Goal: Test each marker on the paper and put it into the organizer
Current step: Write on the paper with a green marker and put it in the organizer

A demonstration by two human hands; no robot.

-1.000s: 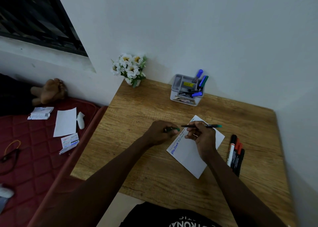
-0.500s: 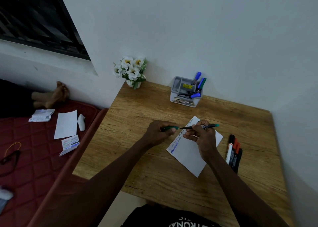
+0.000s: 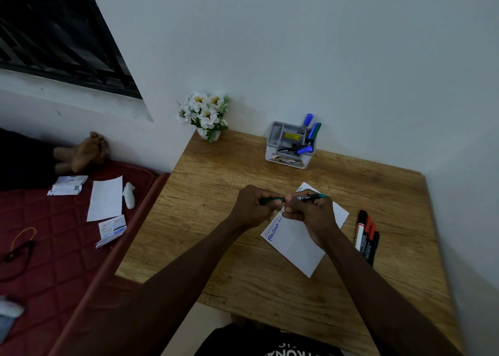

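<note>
My right hand point(image 3: 310, 211) grips a green marker point(image 3: 313, 197) by its black barrel, held level over the top of the white paper point(image 3: 299, 245). My left hand point(image 3: 255, 206) is closed on the marker's green cap point(image 3: 271, 200), and the cap meets the marker's tip between my two hands. The paper carries blue and dark writing along its left edge. A grey organizer point(image 3: 290, 146) stands at the back of the table against the wall, with several blue, green and black markers in it.
Three markers point(image 3: 366, 235), black and red-capped, lie side by side right of the paper. A pot of white flowers point(image 3: 205, 114) stands at the table's point(image 3: 216, 172) back left corner. A red mattress point(image 3: 46, 234) with papers and another person's feet is on the left.
My hands came together: the cap in my left hand moved right onto the tip of the marker held in my right hand. The view shifted slightly.
</note>
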